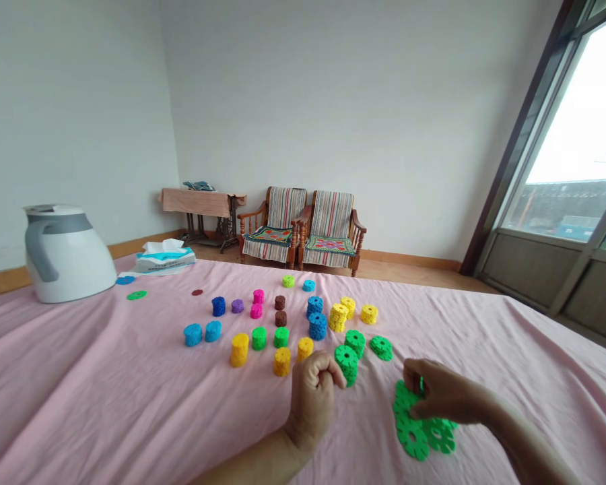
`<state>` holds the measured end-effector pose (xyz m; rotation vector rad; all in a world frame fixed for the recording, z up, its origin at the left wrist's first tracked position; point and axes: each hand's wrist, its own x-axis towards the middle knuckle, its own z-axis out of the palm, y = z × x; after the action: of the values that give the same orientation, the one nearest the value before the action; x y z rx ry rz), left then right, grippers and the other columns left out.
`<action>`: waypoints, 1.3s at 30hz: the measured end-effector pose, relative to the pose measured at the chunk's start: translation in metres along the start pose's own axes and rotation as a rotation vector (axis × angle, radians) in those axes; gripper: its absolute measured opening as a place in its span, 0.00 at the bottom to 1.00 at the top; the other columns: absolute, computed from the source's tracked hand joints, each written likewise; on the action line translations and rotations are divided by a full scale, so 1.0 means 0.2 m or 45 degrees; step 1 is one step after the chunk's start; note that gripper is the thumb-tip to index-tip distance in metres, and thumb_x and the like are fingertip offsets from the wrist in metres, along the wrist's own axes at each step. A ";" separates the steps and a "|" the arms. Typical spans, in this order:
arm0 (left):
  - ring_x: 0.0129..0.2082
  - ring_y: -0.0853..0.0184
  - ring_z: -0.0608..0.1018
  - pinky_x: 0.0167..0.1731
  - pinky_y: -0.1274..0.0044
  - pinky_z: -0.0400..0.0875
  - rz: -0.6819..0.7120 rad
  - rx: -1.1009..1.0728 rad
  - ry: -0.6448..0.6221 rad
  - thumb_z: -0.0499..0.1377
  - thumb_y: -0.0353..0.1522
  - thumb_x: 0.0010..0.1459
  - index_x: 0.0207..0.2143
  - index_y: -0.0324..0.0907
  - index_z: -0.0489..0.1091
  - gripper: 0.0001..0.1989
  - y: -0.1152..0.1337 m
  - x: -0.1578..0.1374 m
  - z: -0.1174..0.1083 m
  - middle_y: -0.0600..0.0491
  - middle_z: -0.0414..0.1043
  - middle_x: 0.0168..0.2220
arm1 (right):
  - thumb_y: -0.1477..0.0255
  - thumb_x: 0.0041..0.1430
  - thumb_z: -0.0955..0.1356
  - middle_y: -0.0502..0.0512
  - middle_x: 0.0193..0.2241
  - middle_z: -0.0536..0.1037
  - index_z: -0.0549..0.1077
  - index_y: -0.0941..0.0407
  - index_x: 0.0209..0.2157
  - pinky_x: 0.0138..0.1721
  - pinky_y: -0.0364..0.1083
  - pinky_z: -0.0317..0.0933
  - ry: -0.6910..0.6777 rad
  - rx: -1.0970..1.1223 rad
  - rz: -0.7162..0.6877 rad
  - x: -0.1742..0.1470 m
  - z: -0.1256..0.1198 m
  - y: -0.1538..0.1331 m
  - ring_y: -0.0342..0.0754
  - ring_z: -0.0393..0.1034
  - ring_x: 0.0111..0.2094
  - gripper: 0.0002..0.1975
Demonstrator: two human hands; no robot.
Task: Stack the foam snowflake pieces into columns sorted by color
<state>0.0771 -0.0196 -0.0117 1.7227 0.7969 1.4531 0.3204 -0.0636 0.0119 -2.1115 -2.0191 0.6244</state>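
My left hand (314,394) is curled closed beside a tall stack of green snowflake discs (346,364), with its fingertips at the stack's near left side. Whether anything is inside that fist is hidden. On the right, my right hand (442,392) reaches down over a loose pile of green snowflake discs (413,438), and a bit of green shows between its thumb and fingers, which close on a disc. Just behind the left hand's stack stands another green stack (355,343), and a lower green stack (381,347) sits to its right.
Several stacks in other colours stand on the pink cloth (156,404), including yellow (338,317), blue (317,326) and orange (239,349). A white kettle (73,259) and a tissue box (165,257) are at the left. Two wooden chairs (330,222) stand beyond.
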 end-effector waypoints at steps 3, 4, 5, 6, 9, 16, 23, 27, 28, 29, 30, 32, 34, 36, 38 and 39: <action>0.20 0.68 0.71 0.26 0.78 0.63 -0.012 0.012 0.007 0.43 0.22 0.38 0.14 0.42 0.64 0.13 -0.01 0.00 0.00 0.54 0.68 0.16 | 0.75 0.37 0.67 0.50 0.28 0.71 0.66 0.56 0.26 0.28 0.42 0.53 -0.004 0.024 -0.007 0.00 0.00 0.01 0.45 0.62 0.30 0.09; 0.20 0.68 0.71 0.26 0.78 0.63 -0.015 0.019 0.008 0.43 0.22 0.38 0.14 0.42 0.64 0.13 -0.01 0.00 0.00 0.54 0.68 0.16 | 0.76 0.37 0.67 0.50 0.28 0.71 0.67 0.56 0.27 0.28 0.41 0.54 -0.016 0.048 -0.003 -0.01 0.00 0.01 0.44 0.62 0.30 0.10; 0.20 0.68 0.71 0.26 0.78 0.63 -0.017 0.029 0.009 0.43 0.23 0.37 0.14 0.42 0.64 0.13 -0.01 0.00 0.00 0.54 0.68 0.16 | 0.76 0.37 0.67 0.50 0.28 0.71 0.67 0.56 0.29 0.28 0.41 0.54 -0.027 0.069 -0.001 -0.01 0.00 0.01 0.44 0.63 0.30 0.11; 0.20 0.67 0.71 0.25 0.78 0.63 -0.018 0.037 0.008 0.43 0.23 0.37 0.13 0.42 0.64 0.13 -0.01 0.00 0.00 0.54 0.68 0.16 | 0.75 0.37 0.67 0.50 0.29 0.72 0.67 0.56 0.30 0.29 0.41 0.55 -0.031 0.079 -0.003 -0.01 0.00 0.00 0.44 0.63 0.31 0.13; 0.20 0.67 0.71 0.26 0.77 0.63 -0.016 0.049 0.002 0.43 0.23 0.37 0.13 0.42 0.64 0.13 -0.02 0.00 0.00 0.53 0.69 0.16 | 0.74 0.38 0.68 0.51 0.31 0.73 0.68 0.56 0.31 0.31 0.43 0.56 -0.020 0.031 -0.016 -0.03 0.00 -0.03 0.46 0.64 0.33 0.13; 0.20 0.67 0.71 0.26 0.78 0.63 0.011 0.065 0.015 0.43 0.23 0.37 0.14 0.42 0.64 0.13 -0.02 0.00 -0.01 0.54 0.68 0.16 | 0.74 0.37 0.68 0.53 0.34 0.73 0.69 0.55 0.32 0.36 0.44 0.56 0.034 -0.029 -0.016 -0.03 0.02 -0.12 0.49 0.64 0.37 0.14; 0.21 0.67 0.71 0.27 0.77 0.63 0.003 0.081 0.008 0.43 0.22 0.37 0.13 0.42 0.64 0.13 -0.03 0.01 -0.01 0.54 0.69 0.16 | 0.76 0.38 0.66 0.47 0.24 0.66 0.66 0.56 0.24 0.28 0.41 0.52 -0.006 0.230 -0.098 0.00 0.02 -0.06 0.42 0.60 0.28 0.06; 0.20 0.67 0.71 0.26 0.78 0.63 -0.003 0.074 -0.010 0.43 0.22 0.37 0.13 0.42 0.64 0.13 -0.03 0.00 -0.01 0.54 0.69 0.16 | 0.68 0.43 0.67 0.44 0.18 0.60 0.63 0.55 0.21 0.23 0.41 0.48 0.132 0.535 -0.085 0.07 -0.03 -0.02 0.39 0.54 0.21 0.08; 0.20 0.67 0.71 0.25 0.78 0.63 -0.003 0.073 -0.010 0.43 0.22 0.37 0.13 0.42 0.64 0.13 -0.03 0.00 -0.01 0.54 0.69 0.16 | 0.64 0.43 0.67 0.44 0.18 0.60 0.63 0.55 0.21 0.22 0.41 0.48 0.215 0.609 -0.053 0.11 -0.04 -0.01 0.39 0.53 0.21 0.10; 0.20 0.67 0.71 0.25 0.78 0.63 -0.005 0.072 -0.007 0.43 0.22 0.37 0.13 0.42 0.64 0.13 -0.03 0.00 -0.01 0.54 0.68 0.16 | 0.62 0.43 0.67 0.44 0.18 0.61 0.63 0.55 0.21 0.21 0.41 0.48 0.297 0.677 -0.018 0.15 -0.05 0.00 0.39 0.54 0.20 0.12; 0.20 0.67 0.71 0.25 0.78 0.62 -0.008 0.069 -0.003 0.43 0.22 0.37 0.13 0.42 0.64 0.13 -0.03 0.00 -0.01 0.54 0.68 0.15 | 0.61 0.43 0.67 0.45 0.17 0.62 0.64 0.55 0.21 0.21 0.41 0.49 0.367 0.726 0.016 0.19 -0.05 0.00 0.39 0.55 0.20 0.12; 0.20 0.67 0.71 0.25 0.78 0.62 -0.017 0.056 -0.001 0.44 0.23 0.36 0.13 0.42 0.64 0.13 -0.03 0.00 -0.01 0.54 0.68 0.15 | 0.62 0.43 0.67 0.46 0.17 0.66 0.66 0.55 0.22 0.20 0.41 0.50 0.451 0.755 0.103 0.28 -0.04 0.02 0.40 0.58 0.19 0.11; 0.20 0.67 0.71 0.25 0.78 0.62 -0.024 0.048 -0.003 0.44 0.23 0.36 0.13 0.42 0.65 0.13 -0.03 0.00 -0.01 0.54 0.68 0.15 | 0.64 0.43 0.67 0.47 0.16 0.68 0.67 0.56 0.22 0.19 0.41 0.51 0.473 0.731 0.189 0.36 -0.03 0.03 0.40 0.60 0.18 0.09; 0.20 0.67 0.71 0.25 0.78 0.62 -0.027 0.048 -0.001 0.44 0.22 0.36 0.13 0.42 0.65 0.13 -0.03 0.00 -0.01 0.54 0.68 0.15 | 0.67 0.44 0.68 0.48 0.15 0.69 0.68 0.56 0.22 0.19 0.41 0.52 0.478 0.693 0.234 0.41 -0.01 0.03 0.41 0.61 0.18 0.07; 0.20 0.67 0.70 0.25 0.78 0.62 -0.029 0.051 0.000 0.44 0.22 0.36 0.13 0.41 0.65 0.13 -0.04 0.00 -0.01 0.54 0.67 0.15 | 0.70 0.44 0.68 0.48 0.14 0.69 0.68 0.57 0.21 0.19 0.40 0.52 0.486 0.656 0.251 0.44 0.00 0.04 0.41 0.62 0.18 0.05; 0.20 0.67 0.70 0.25 0.78 0.62 -0.029 0.052 -0.002 0.44 0.22 0.36 0.13 0.41 0.65 0.13 -0.04 0.00 -0.01 0.54 0.67 0.15 | 0.71 0.45 0.68 0.48 0.13 0.69 0.69 0.57 0.20 0.19 0.40 0.52 0.492 0.635 0.261 0.45 0.01 0.05 0.41 0.62 0.18 0.05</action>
<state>0.0759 -0.0149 -0.0173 1.7396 0.8482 1.4297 0.3296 0.0245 -0.0104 -1.9533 -1.2952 0.6109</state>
